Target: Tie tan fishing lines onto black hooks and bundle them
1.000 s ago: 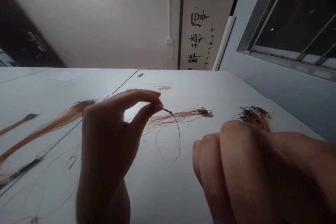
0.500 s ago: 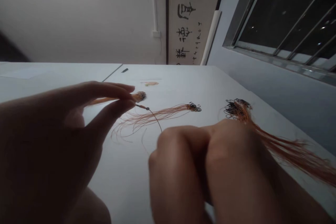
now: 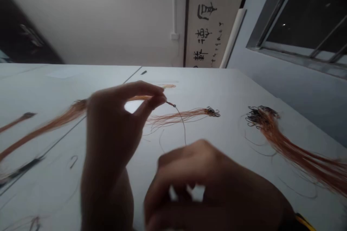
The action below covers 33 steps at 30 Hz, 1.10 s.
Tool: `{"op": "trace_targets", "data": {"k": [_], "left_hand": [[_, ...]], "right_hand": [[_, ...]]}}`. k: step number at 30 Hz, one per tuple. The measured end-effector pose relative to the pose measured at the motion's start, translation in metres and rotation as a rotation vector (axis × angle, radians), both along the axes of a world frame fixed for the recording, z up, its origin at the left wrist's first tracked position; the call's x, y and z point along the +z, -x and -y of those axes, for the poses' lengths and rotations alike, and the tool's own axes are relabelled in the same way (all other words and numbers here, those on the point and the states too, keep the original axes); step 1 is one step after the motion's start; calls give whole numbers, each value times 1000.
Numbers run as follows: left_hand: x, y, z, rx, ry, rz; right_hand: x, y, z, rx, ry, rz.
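Observation:
My left hand [image 3: 119,122] pinches a thin fishing hook [image 3: 170,104] between thumb and forefinger. Its bend is hidden by the fingers; the shank shows an orange-brown wrap and a small eye at the end. From that eye a thin fishing line [image 3: 184,124] curves down to my right hand [image 3: 200,180]. That hand is curled closed, knuckles up, at the lower middle, its fingertips hidden. Beyond the hands lies a small bundle of hooks with orange-brown lines [image 3: 213,112]. A bigger bundle of black hooks [image 3: 261,117] rests to the right, its lines trailing toward the right edge.
On the white table [image 3: 222,86] at left lie long orange-brown line bundles [image 3: 54,126], a single loose hook [image 3: 73,161] and a dark slender tool [image 3: 27,168]. A small dark object [image 3: 144,72] sits at the far edge. Wall and barred window [image 3: 311,21] stand at right.
The view has turned left, so the scene shifts right and more of the left table shows. My right hand has rolled over and dropped slightly; the left keeps its pinch.

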<state>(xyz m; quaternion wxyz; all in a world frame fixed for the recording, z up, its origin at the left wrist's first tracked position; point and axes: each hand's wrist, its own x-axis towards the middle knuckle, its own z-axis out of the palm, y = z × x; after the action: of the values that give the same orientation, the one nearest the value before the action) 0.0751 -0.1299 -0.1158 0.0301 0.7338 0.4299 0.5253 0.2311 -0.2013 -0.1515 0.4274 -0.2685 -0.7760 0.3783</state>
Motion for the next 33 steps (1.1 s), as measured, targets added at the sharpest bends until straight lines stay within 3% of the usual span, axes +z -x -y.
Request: {"op": "trace_targets", "data": {"k": [1, 3, 5, 6, 10, 15, 33], "left_hand": [[-1, 0, -2, -11, 10, 2], [-2, 0, -4, -63, 40, 15], [-3, -1, -6, -95, 54, 5], [-3, -1, -6, -112, 51, -8], [-3, -2, -6, -158, 5, -85], [-3, -1, -6, -185, 22, -109], [-3, -4, -3, -218, 38, -45]], "right_hand": [[8, -6, -7, -26, -11, -10], [15, -17, -24, -272, -65, -75], [12, -24, -43, -488, -93, -154], [9, -26, -51, -518, -87, -178], [1, -25, -69, -315, 51, -150], [-1, -20, -70, -134, 184, -153], [-5, -18, -64, -230, 165, -210]]}}
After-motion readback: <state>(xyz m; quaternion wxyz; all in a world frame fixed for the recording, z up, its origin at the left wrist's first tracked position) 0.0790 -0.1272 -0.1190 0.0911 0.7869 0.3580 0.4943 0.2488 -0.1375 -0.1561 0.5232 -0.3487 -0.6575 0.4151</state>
